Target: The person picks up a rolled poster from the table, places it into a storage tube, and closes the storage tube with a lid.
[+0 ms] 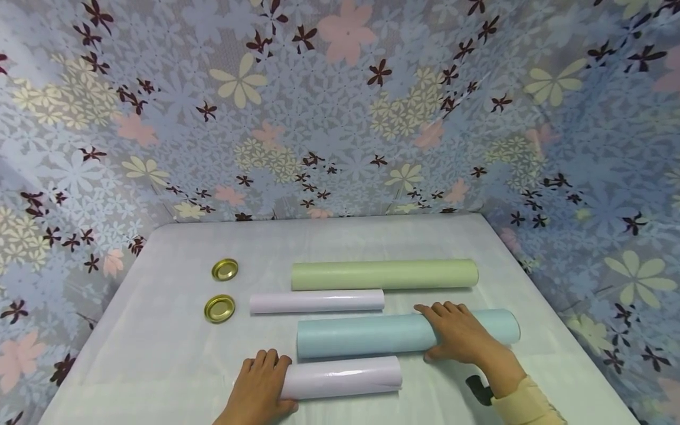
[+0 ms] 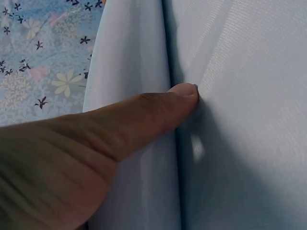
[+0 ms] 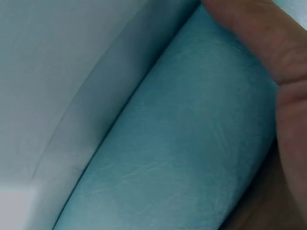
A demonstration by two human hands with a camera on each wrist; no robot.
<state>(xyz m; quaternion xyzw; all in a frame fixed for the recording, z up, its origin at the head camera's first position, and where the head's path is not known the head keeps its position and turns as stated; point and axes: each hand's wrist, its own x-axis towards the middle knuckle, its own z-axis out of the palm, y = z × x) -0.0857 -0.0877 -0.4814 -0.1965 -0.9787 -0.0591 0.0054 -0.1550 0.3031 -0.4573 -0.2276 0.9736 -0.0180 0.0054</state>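
Between seven and eight o'clock from the middle of the white tabletop (image 1: 159, 348), grasping the left end of a glossy lavender roll (image 1: 342, 378) with the left hand (image 1: 257, 383), reaching over the far side with fingers and across the near side with the thumb (image 2: 144, 115). Laid out from that grip toward six o'clock, nearest of all the rolls. In the left wrist view, extending the thumbtip just past the roll's edge; contact with the cloth, impossible to tell. Just off centre toward three o'clock, grasping a pale blue roll (image 1: 379, 335) right of its middle with the right hand (image 1: 462, 336), spanning it between fingers and thumb. Lying just beyond the glossy lavender roll, roughly parallel to it. Toward four o'clock, showing a cream sleeve (image 1: 526, 401) and, beside the wrist, a small black item (image 1: 480, 391) too unclear to name. Between ten and eleven, close to centre, showing a thin lavender roll (image 1: 317, 301); between one and two, a longer pale green roll (image 1: 385, 275). Lying flat and apart, with a nearer gold-toned lid (image 1: 219, 309) at nine and a farther gold-toned lid (image 1: 225, 270) at ten. Enclosed from nine through twelve to three by floral fabric (image 1: 319, 136).
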